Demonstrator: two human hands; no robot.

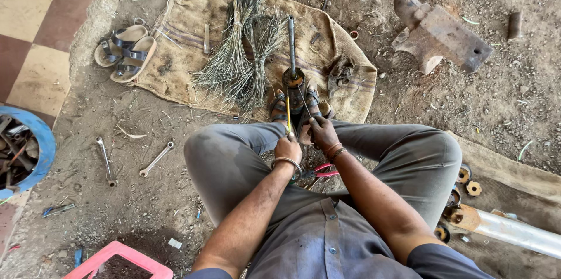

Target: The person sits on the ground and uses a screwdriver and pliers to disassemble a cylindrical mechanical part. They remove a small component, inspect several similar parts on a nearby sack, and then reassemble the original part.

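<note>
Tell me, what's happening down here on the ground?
A person sits on the dirt, a metal shaft with a round fitting clamped between their sandalled feet. The left hand holds a yellow-handled tool against the fitting; the right hand steadies it. Wire bundles lie on a sack, with spanners and an anvil nearby.

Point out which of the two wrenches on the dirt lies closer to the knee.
The open-ended wrench, lying slanted just beside the left knee; the other wrench lies farther out, toward the blue tub.

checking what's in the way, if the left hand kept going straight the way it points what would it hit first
Probably the round metal part held between the feet; the left hand points its yellow-handled tool up at it. Depth is unclear.
</note>
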